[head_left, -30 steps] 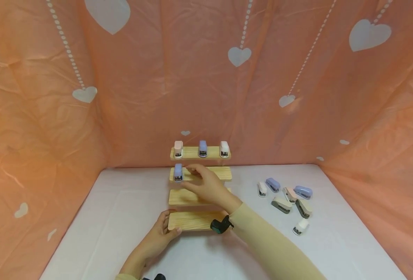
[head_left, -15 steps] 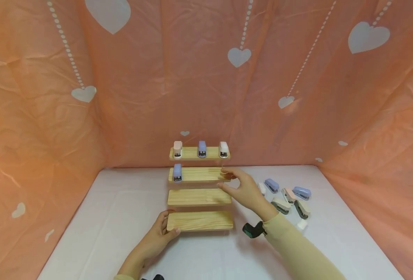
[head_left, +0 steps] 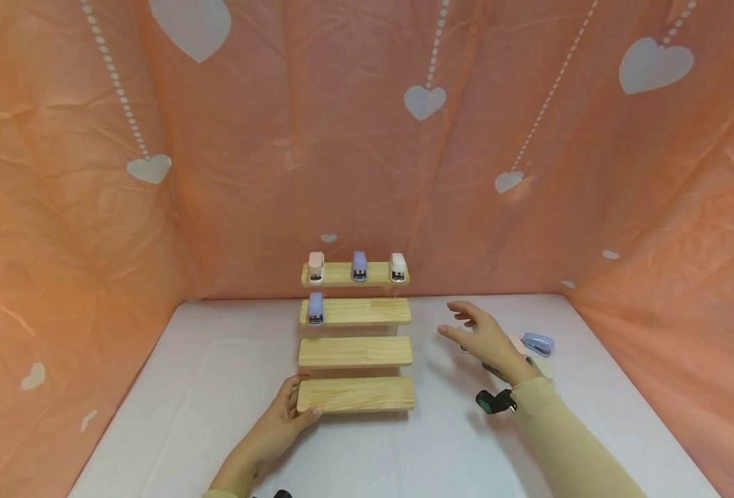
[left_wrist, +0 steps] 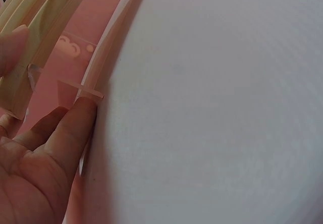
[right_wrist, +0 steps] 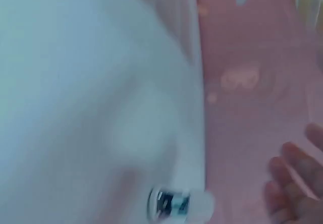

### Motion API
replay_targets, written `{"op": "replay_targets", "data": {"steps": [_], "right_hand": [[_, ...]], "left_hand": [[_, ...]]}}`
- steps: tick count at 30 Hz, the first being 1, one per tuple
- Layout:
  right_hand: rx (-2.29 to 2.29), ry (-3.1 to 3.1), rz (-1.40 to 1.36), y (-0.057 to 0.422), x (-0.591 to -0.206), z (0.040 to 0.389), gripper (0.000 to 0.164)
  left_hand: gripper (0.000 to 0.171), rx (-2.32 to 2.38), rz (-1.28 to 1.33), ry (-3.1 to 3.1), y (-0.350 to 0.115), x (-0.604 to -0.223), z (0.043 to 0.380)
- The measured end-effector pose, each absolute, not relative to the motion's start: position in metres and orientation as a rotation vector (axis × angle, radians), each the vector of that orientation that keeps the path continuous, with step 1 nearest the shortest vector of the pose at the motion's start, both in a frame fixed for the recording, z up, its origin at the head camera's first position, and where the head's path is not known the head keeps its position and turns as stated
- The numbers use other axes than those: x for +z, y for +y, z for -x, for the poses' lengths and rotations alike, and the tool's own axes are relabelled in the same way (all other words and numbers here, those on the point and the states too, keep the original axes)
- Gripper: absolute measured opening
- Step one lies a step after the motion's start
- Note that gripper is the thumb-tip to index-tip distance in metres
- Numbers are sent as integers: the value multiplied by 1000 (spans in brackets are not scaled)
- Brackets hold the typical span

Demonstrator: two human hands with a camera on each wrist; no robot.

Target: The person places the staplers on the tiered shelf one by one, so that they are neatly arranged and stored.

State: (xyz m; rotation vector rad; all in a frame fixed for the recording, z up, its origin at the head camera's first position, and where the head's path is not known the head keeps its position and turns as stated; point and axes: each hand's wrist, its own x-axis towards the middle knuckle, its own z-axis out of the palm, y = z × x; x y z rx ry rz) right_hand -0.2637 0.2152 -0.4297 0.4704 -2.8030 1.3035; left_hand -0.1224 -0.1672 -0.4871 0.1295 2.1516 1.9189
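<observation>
A stepped stand with wooden shelves [head_left: 356, 395] stands mid-table, with clear supports showing in the left wrist view. My left hand [head_left: 267, 432] grips the left end of its lowest shelf, thumb on the board and fingers at the side. My right hand [head_left: 488, 344] is in the air right of the stand, fingers loosely bent, holding nothing. It partly covers a group of mini staplers, including a lavender stapler [head_left: 537, 344]. A pink stapler [head_left: 316, 267], a lavender and a white stapler [head_left: 398, 267] line the top shelf. Another lavender stapler [head_left: 315, 308] sits at the second shelf's left end.
A white cloth [head_left: 217, 360] covers the table. Orange sheets with white hearts [head_left: 425, 102] hang behind it and at both sides. In the right wrist view, a white stapler [right_wrist: 179, 205] lies below, near the table's edge.
My right hand has moved from beside the second shelf's lavender stapler rightward, off the stand, to above the loose staplers. My left hand has stayed on the lowest shelf.
</observation>
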Motion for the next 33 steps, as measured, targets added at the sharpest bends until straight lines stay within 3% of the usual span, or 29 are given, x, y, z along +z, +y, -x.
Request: {"op": "replay_targets", "data": {"steps": [8, 20, 33], "right_hand": [[1246, -2983, -459, 240, -449, 274, 79], [1207, -3100, -359, 249, -460, 281, 80], [1030, -3105, -436, 249, -465, 284, 58]], "left_hand": [[71, 1909, -105, 2164, -167, -487, 121], [73, 1918, -76, 2167, -166, -488, 123], [74, 1912, -101, 2151, -169, -492, 123]]}}
